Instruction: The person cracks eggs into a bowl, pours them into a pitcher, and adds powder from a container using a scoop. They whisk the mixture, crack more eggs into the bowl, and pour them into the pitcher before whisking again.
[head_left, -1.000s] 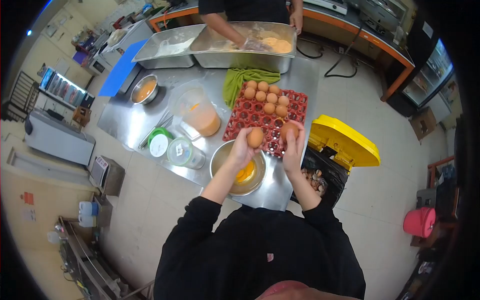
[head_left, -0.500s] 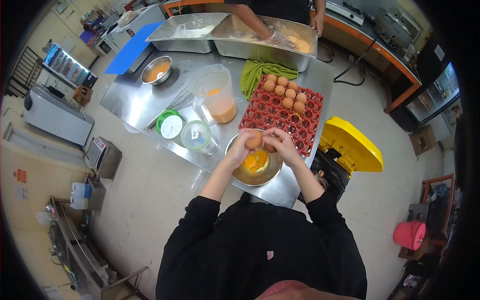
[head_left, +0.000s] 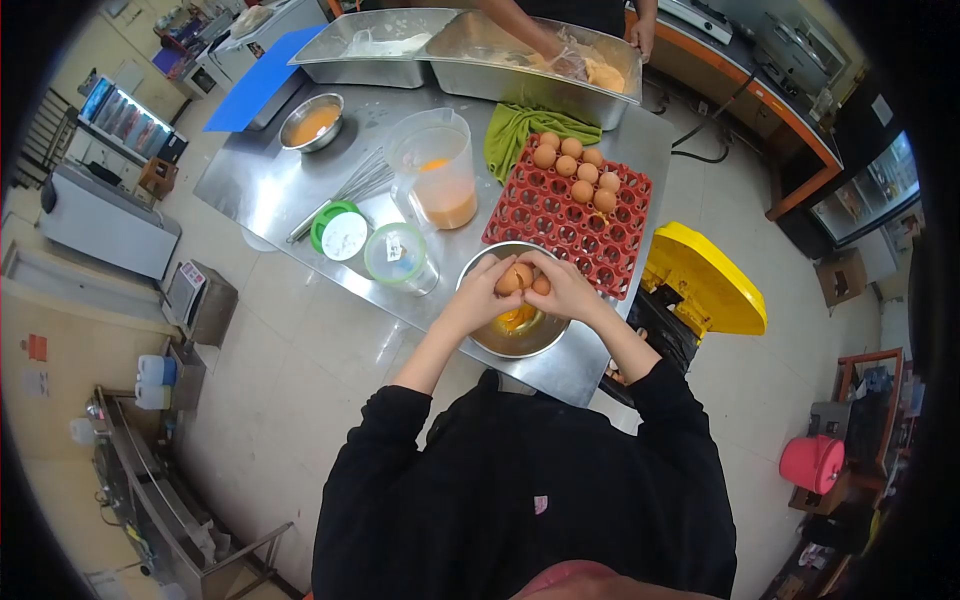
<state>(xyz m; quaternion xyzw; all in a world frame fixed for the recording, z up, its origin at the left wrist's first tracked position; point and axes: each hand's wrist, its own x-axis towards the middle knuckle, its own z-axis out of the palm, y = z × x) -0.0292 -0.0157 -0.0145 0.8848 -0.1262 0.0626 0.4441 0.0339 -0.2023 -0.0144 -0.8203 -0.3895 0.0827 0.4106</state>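
Over the steel bowl (head_left: 545, 343), my left hand (head_left: 482, 296) grips a brown egg (head_left: 513, 279) whose shell shows a dark crack line. My right hand (head_left: 568, 293) presses its fingertips against the same shell and keeps a second brown egg (head_left: 541, 285) tucked in its fingers. Raw yolk and white (head_left: 517, 319) lie in the bowl below, partly covered by my hands. Just behind the bowl, a red egg tray (head_left: 560, 216) bears several whole brown eggs (head_left: 585, 171) toward its far side.
Left of the bowl stand a lidded clear container (head_left: 402, 262), a green-rimmed tub (head_left: 343, 233), a whisk (head_left: 355, 185) and a jug (head_left: 432, 170) of orange liquid. A yellow-lidded bin (head_left: 705, 275) is at right. Across the table, a co-worker's hand (head_left: 570, 62) works in a metal pan (head_left: 520, 85).
The egg between my hands now shows a crack, and my fingers have closed in around it. The view has shifted slightly. The co-worker's hand has moved a little within the pan.
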